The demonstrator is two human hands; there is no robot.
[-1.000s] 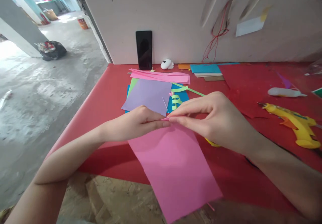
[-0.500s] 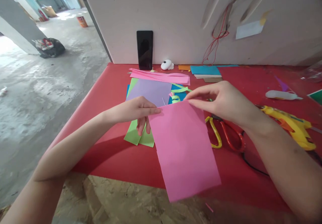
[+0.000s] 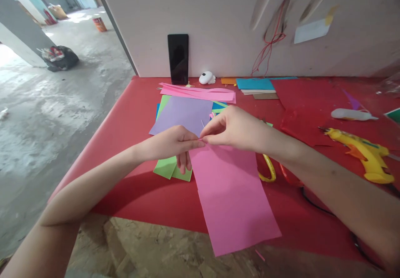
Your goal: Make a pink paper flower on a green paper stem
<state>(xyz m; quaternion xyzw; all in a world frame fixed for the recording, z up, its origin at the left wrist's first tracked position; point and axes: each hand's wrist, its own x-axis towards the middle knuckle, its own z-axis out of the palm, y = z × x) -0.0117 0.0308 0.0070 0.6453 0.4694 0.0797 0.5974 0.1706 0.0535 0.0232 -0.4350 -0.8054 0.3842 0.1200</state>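
Observation:
A sheet of pink paper (image 3: 234, 199) hangs from my hands over the front edge of the red table. My left hand (image 3: 175, 144) pinches its upper left corner between thumb and fingers. Right beside that, my right hand (image 3: 229, 130) pinches the top edge, its fingertips touching the left thumb. Behind the hands lie a purple sheet (image 3: 183, 113) and green paper pieces (image 3: 170, 167). The scissors' yellow handle (image 3: 268, 170) shows at the pink sheet's right edge; the right forearm hides most of the scissors.
A yellow glue gun (image 3: 362, 149) lies on the right of the red table (image 3: 118, 145), near a white bottle (image 3: 354, 114). Pink strips (image 3: 198, 93), a black phone (image 3: 178, 59), a small white object (image 3: 206, 77) and blue paper (image 3: 255, 84) are at the back, before the white panel.
My right hand has slid left along the sheet's top edge until it meets my left hand. The pink sheet's lower end has shifted slightly right and down.

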